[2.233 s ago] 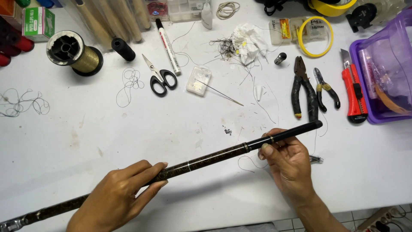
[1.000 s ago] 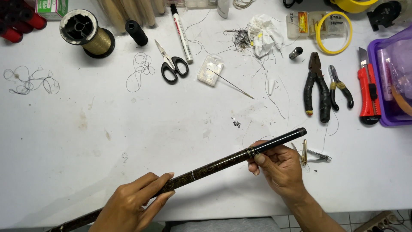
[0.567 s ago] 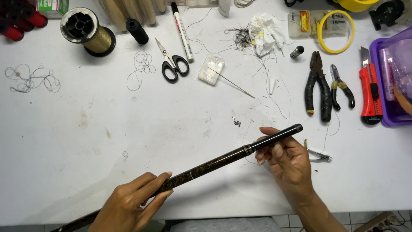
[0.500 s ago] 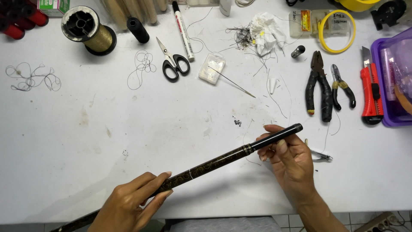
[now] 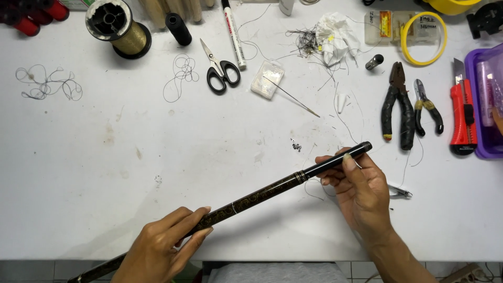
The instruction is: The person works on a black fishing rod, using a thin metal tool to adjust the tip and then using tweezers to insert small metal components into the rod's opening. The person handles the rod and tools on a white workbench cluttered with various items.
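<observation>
A long dark rod (image 5: 262, 195) with gold patterning and a plain black end section lies slanted over the white table (image 5: 157, 157), from the lower left up to the right. My left hand (image 5: 162, 246) grips it low down near the table's front edge. My right hand (image 5: 359, 191) pinches the black end section between thumb and fingers. A thin dark thread (image 5: 335, 112) trails across the table from the right hand toward the far side. A small metal clip (image 5: 401, 191) lies just right of my right hand.
Along the far side lie a gold thread spool (image 5: 118, 26), black spool (image 5: 178, 29), scissors (image 5: 220, 68), marker (image 5: 233, 34), needle (image 5: 293, 97), crumpled tissue (image 5: 335, 36), pliers (image 5: 395, 107), small cutters (image 5: 427, 107), red utility knife (image 5: 461, 118), purple tray (image 5: 487, 99), yellow ring (image 5: 422, 31), loose thread (image 5: 47, 84).
My right hand has shifted slightly along the rod's black end and the rod's tip has risen a little. The view has drifted. My left hand keeps its grip.
</observation>
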